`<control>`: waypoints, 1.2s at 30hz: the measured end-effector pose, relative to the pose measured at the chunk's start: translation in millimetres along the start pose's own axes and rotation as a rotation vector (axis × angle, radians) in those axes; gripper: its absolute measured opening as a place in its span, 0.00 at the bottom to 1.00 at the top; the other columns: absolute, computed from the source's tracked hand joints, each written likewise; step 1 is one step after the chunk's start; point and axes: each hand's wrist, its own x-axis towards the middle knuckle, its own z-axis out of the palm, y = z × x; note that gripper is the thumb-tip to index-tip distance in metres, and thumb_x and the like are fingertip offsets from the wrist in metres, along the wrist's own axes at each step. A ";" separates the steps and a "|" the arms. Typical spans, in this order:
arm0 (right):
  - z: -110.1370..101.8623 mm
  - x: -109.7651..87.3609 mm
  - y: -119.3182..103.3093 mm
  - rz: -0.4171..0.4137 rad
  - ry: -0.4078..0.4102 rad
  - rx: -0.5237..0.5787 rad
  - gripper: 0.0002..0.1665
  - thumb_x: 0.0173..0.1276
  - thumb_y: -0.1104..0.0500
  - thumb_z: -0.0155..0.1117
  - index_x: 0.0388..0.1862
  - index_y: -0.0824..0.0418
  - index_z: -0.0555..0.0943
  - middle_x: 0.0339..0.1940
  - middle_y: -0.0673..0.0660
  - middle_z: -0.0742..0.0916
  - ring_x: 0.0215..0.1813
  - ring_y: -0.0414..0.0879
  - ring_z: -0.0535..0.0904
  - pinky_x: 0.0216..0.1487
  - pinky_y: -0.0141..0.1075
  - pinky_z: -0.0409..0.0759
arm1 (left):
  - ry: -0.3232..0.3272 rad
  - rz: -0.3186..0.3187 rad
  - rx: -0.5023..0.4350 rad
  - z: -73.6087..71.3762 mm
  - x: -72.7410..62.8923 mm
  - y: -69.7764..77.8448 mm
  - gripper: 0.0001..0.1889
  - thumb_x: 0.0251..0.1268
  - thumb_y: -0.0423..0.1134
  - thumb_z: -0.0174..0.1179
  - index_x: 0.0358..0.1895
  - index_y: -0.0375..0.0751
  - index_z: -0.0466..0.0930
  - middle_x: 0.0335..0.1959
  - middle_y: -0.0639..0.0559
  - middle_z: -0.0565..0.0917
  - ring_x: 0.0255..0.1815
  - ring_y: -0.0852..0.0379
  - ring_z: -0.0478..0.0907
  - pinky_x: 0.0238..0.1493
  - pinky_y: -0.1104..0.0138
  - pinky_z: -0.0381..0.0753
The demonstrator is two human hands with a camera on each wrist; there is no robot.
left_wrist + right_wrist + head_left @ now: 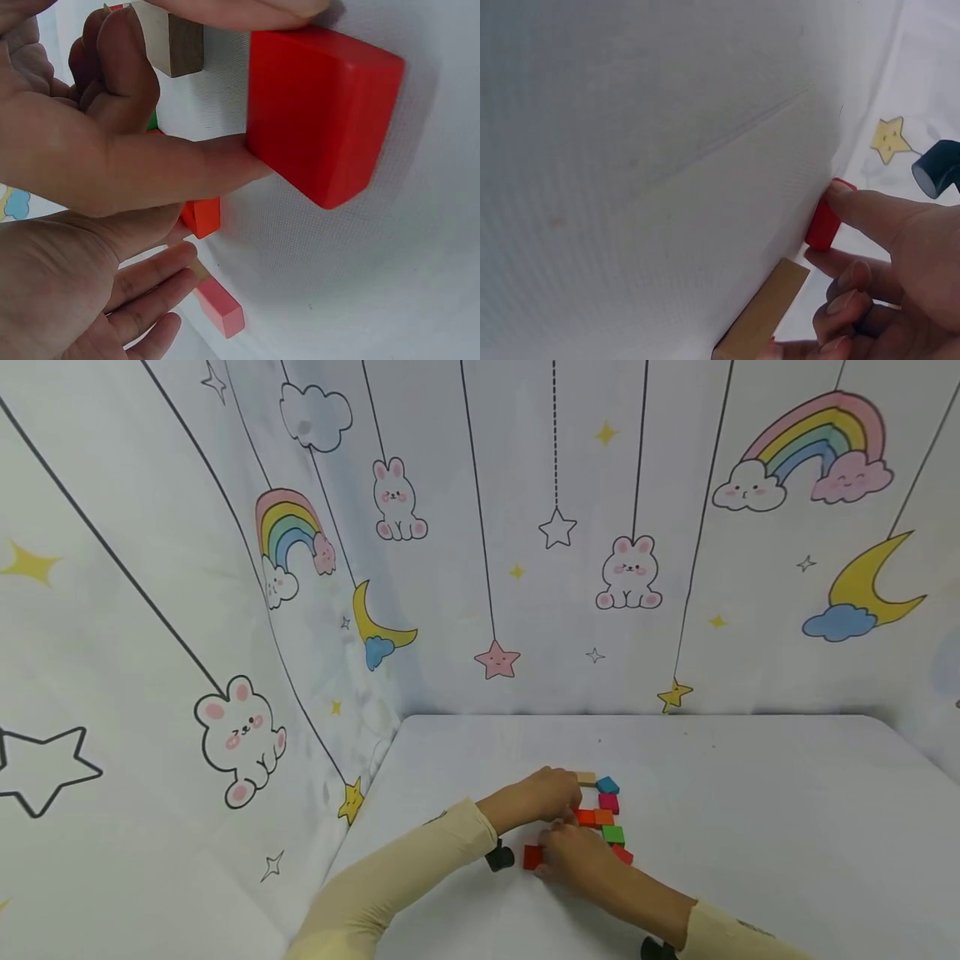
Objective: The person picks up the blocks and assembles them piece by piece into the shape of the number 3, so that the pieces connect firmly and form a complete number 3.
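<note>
My right hand (581, 856) pinches a red block (532, 857) between thumb and finger on the white table. In the left wrist view that red block (315, 112) is large and close, with fingertips on two sides. The right wrist view shows the thumb on the red block (823, 225) and a wooden block (763, 315) by the other fingers. Farther back, my left hand (546, 793) reaches over the table, its fingers extended in the left wrist view. Its fingertips are at an orange-red block (204, 217), near a pink block (221, 307).
Right of the hands runs an arrangement of coloured blocks: tan (586, 779), blue (607, 785), magenta (608, 803), orange (603, 817), green (612, 835) and red (622, 854). Patterned white cloth (525, 593) hangs behind the table. The hands hide part of the arrangement.
</note>
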 end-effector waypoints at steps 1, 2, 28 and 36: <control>0.0 0.0 0.5 0.005 -0.005 -0.003 0.21 0.55 0.47 0.87 0.36 0.58 0.87 0.26 0.47 0.83 0.30 0.41 0.78 0.40 0.38 0.88 | 0.002 -0.001 -0.007 0.5 -0.3 -0.4 0.05 0.71 0.46 0.71 0.44 0.55 0.93 0.41 0.62 0.86 0.39 0.65 0.75 0.48 0.70 0.75; 0.1 -0.2 1.1 0.007 -0.006 -0.007 0.21 0.54 0.47 0.87 0.36 0.58 0.87 0.27 0.48 0.84 0.31 0.41 0.79 0.40 0.39 0.88 | 0.002 -0.006 -0.020 0.6 -0.8 -0.5 0.05 0.71 0.46 0.71 0.44 0.55 0.93 0.41 0.62 0.86 0.39 0.65 0.75 0.47 0.71 0.75; -4.5 -10.5 20.3 0.017 -0.008 0.172 0.19 0.53 0.50 0.88 0.38 0.55 0.88 0.28 0.44 0.84 0.27 0.36 0.76 0.33 0.30 0.83 | 0.025 -0.008 -0.013 7.0 2.1 -3.9 0.06 0.70 0.46 0.72 0.46 0.56 0.93 0.46 0.60 0.87 0.41 0.64 0.76 0.47 0.72 0.79; -2.9 -12.7 26.1 0.028 -0.022 0.240 0.19 0.53 0.51 0.88 0.39 0.56 0.88 0.26 0.43 0.83 0.26 0.37 0.74 0.32 0.28 0.81 | 0.036 -0.004 -0.038 8.2 -0.3 -3.9 0.05 0.70 0.45 0.72 0.44 0.56 0.93 0.43 0.60 0.87 0.39 0.65 0.76 0.42 0.74 0.78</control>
